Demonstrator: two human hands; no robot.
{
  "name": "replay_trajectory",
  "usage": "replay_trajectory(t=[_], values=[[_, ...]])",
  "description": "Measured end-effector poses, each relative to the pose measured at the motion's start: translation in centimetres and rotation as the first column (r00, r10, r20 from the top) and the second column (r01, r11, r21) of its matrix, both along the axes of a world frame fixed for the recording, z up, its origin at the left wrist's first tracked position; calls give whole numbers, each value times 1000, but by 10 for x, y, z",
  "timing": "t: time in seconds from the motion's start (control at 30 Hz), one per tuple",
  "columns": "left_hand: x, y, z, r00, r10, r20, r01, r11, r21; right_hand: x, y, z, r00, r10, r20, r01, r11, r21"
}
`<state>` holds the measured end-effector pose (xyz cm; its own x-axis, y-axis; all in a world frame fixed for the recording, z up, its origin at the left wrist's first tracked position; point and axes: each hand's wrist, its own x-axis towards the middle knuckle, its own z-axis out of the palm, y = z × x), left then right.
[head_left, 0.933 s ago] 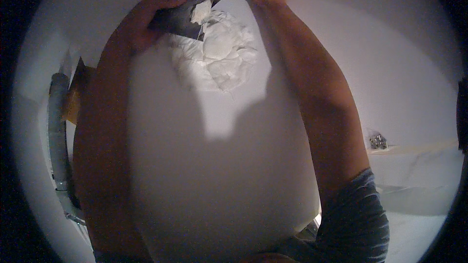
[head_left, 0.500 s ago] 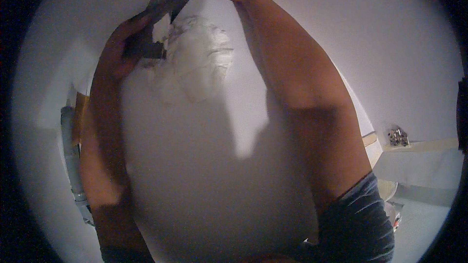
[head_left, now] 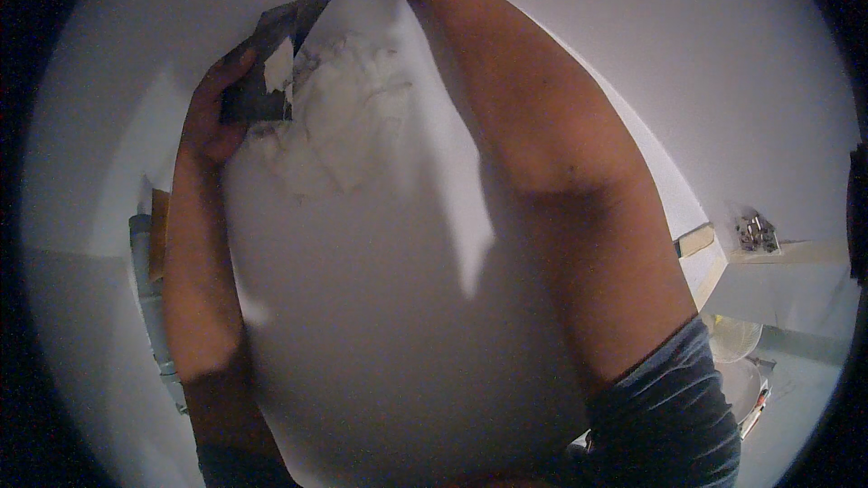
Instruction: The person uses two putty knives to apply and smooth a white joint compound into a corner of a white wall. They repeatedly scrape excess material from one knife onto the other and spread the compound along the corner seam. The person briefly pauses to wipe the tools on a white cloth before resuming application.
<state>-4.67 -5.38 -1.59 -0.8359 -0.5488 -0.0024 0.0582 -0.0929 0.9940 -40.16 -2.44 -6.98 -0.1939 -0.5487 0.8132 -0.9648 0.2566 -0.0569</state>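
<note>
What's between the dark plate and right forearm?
From the dark plate in the left hand to the right forearm, the head view shows a lumpy white mass, then smooth white surface.

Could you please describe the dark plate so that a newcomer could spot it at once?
Follow the left forearm upward to the left hand. It holds the dark plate, flat and angular with a white patch on it, unlike the pale, wrinkled mass beside it.

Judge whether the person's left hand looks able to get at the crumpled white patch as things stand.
Probably not directly: the left hand grips a dark plate, which lies between it and the crumpled white patch. The plate's edge, though, seems right beside it.
</note>
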Motion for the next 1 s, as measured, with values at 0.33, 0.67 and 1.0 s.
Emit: replay_trajectory(t=[0.33,0.67,1.0], values=[[19,3,-7,993,122,-3,-120,972,-204,36,12,19,988,-76,137,23,935,354],[9,7,-4,996,88,23,-82,980,-180,63,44,66,929,-43,369,22,998,61],[14,14,4,999,37,7,-35,983,-181,99,30,61,850,-38,525,-66,982,179]])
